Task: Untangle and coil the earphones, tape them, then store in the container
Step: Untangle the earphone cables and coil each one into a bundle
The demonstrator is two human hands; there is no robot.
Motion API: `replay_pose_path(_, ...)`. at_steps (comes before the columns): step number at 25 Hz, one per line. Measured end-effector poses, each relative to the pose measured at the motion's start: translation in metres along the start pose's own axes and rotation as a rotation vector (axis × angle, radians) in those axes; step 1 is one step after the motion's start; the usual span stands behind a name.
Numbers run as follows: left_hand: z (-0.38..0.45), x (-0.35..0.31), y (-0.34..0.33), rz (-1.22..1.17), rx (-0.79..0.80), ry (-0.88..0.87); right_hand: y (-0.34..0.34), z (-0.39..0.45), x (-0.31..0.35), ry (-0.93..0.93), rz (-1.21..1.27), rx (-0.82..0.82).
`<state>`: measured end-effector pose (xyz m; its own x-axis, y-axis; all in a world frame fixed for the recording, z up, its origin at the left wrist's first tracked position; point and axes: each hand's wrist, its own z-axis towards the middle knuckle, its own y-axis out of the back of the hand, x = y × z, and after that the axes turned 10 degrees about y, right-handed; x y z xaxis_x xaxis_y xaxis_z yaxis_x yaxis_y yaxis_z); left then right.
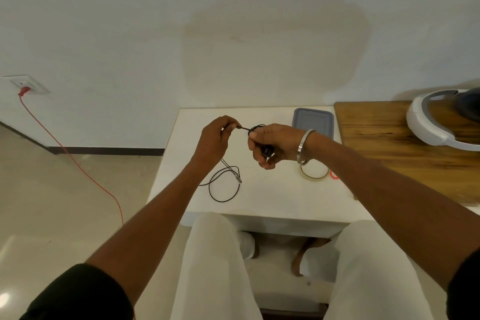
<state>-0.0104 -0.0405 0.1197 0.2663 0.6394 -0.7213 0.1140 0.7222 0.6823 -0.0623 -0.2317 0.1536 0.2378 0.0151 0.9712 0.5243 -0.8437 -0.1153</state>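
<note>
Here your right hand point(270, 145) hides part of the earphones point(224, 184); left hand point(214, 140) fingers pinch the cord, its loose loops on the worktop point(272, 197) near the front edge.

Black earphones point(225, 184) trail loosely looped onto the table, near clear tape point(313, 175) and a seemingly lidded grey container point(313, 122).

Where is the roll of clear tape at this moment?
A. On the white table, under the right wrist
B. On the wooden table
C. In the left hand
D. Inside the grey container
A: the roll of clear tape lies flat on the white table, just below the right hand's wrist.
</note>
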Motion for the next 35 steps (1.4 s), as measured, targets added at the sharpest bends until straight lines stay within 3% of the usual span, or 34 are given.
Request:
replay_pose_path(4,-0.012,-0.01,-0.027,-0.166,0.088,0.191,-0.005,0.012,0.001,0.172,0.255,-0.071)
replay_pose_path(6,-0.017,-0.014,-0.04,-0.144,0.112,0.193,-0.008,0.017,0.0,0.24,0.392,-0.122)
replay_pose_path(8,-0.023,-0.013,-0.051,-0.122,0.239,0.23,-0.009,0.022,-0.003,0.307,0.528,-0.202)
replay_pose_path(11,-0.029,-0.016,-0.055,-0.138,0.351,0.217,-0.005,0.027,-0.008,0.367,0.585,-0.327)
replay_pose_path(18,-0.035,-0.006,-0.051,-0.171,0.495,0.238,0.008,0.027,-0.015,0.366,0.177,-0.454)
replay_pose_path(24,-0.035,0.0,-0.04,-0.121,0.407,0.26,0.012,0.03,-0.023,0.373,-0.233,-0.47)
replay_pose_path(30,-0.029,0.003,-0.023,-0.039,0.328,0.226,0.023,0.033,-0.043,0.275,-0.783,-0.324)
replay_pose_path(35,-0.025,0.002,-0.017,0.034,0.35,0.162,0.021,0.037,-0.052,0.182,-0.91,-0.25)
